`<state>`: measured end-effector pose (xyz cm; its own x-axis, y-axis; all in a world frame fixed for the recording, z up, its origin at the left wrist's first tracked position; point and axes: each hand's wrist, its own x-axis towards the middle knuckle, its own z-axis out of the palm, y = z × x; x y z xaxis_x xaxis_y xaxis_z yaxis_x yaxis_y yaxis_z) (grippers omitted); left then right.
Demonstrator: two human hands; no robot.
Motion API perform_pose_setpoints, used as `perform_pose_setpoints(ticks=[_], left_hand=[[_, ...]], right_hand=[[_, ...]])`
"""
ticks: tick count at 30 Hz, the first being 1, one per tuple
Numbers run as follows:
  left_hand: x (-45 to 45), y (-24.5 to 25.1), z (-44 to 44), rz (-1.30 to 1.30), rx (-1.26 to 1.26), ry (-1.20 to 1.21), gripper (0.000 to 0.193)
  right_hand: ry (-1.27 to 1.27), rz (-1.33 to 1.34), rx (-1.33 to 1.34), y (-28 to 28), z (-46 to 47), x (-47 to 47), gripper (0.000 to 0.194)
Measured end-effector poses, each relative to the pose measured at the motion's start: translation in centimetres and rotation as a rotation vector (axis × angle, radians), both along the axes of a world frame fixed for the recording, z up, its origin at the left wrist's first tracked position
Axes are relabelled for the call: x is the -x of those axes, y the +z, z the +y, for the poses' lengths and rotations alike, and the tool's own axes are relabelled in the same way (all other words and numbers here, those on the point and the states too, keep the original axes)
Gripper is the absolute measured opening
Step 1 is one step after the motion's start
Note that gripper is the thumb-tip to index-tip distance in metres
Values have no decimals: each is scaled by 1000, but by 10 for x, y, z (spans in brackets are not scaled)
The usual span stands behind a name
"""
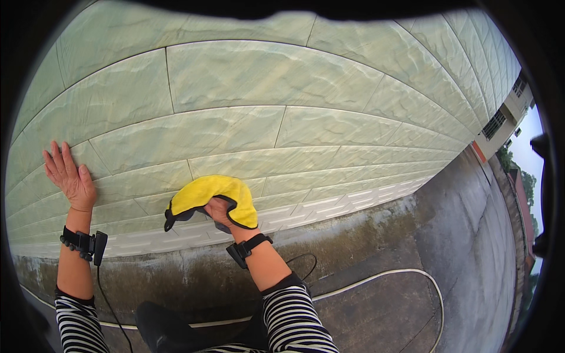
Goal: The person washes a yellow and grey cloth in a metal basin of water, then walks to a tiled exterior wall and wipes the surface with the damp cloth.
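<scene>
A wall of pale green, stone-textured tiles (265, 81) rises in front of me. Against it, at the left, my left hand (69, 176) lies flat with its fingers apart and holds nothing. Lower and to the right, my right hand (217, 212) grips a yellow cloth (212, 189) with a dark edging and a dark grey underside. The cloth is bunched over the hand and seems to touch the tiles. Most of my right fingers are hidden by it. A black loop hangs from the cloth's left corner.
White brick-patterned tiles (304, 216) run along the wall's foot above a stained concrete base (212, 260). A pale hose (397, 271) curves across the concrete ground (468, 247). Black devices are strapped to both wrists, and a cable (108, 295) hangs from the left one. A building (503, 123) stands far right.
</scene>
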<state>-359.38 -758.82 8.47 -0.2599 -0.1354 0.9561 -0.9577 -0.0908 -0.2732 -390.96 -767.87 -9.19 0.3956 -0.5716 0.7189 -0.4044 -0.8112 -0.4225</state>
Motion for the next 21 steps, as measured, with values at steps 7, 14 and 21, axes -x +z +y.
perform_pose_setpoints(ticks=[7, 14, 21], left_hand=[[4, 1, -1, -52, 0, 21, 54], [8, 1, -2, -84, 7, 28, 54], [9, 2, -4, -81, 23, 35, 55]], right_hand=[[-738, -768, 153, -42, -106, 250, 66], [-993, -758, 8, -98, -107, 207, 65], [-189, -21, -311, -99, 24, -24, 49]])
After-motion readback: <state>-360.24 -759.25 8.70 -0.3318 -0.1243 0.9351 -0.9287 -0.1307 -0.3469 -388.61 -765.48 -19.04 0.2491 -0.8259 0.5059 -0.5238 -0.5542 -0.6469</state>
